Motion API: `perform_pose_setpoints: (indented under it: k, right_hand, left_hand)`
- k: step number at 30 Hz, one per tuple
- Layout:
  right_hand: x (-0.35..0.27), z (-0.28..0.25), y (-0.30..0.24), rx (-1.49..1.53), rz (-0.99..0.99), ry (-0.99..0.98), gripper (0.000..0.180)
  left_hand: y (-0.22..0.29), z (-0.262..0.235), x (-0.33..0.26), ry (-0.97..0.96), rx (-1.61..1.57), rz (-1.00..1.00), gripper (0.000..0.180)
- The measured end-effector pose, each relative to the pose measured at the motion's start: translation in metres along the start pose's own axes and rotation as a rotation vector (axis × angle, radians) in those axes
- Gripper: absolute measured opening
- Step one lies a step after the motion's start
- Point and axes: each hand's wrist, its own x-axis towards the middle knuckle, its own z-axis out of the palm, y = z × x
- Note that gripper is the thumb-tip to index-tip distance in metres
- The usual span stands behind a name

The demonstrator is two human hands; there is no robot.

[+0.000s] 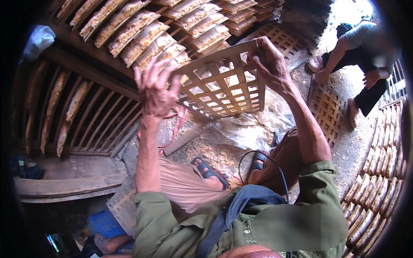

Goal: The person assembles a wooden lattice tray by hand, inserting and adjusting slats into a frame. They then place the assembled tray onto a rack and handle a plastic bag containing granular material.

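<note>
A wooden lattice tray with square openings is held up, tilted, in front of me. My right hand grips its upper right corner, fingers closed round the rim. My left hand is at the tray's left edge with its fingers spread; whether the thumb touches the rim I cannot tell. Just beyond the left hand, pale slabs with orange-brown crumbly edges stand in slanted rows on a rack. Crumpled clear plastic sheeting lies on the floor below the tray.
A slatted rack with several slabs stands at left, more slab rows at right. Another person bends at the upper right beside a lattice tray on the floor. A blue crate is at the lower left. Crumbs litter the floor.
</note>
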Motion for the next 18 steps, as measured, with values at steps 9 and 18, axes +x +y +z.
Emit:
perform_pose_setpoints:
  k: [9, 18]
  right_hand:
    - [-0.008, 0.051, 0.006, 0.097, -0.137, 0.289, 0.030]
    - [-0.008, 0.042, 0.002, -0.052, -0.274, 0.146, 0.047]
  left_hand:
    - [0.081, -0.002, 0.064, -0.077, -0.441, 0.079, 0.025]
    - [0.077, -0.004, 0.063, -0.198, -0.486, 0.000, 0.022]
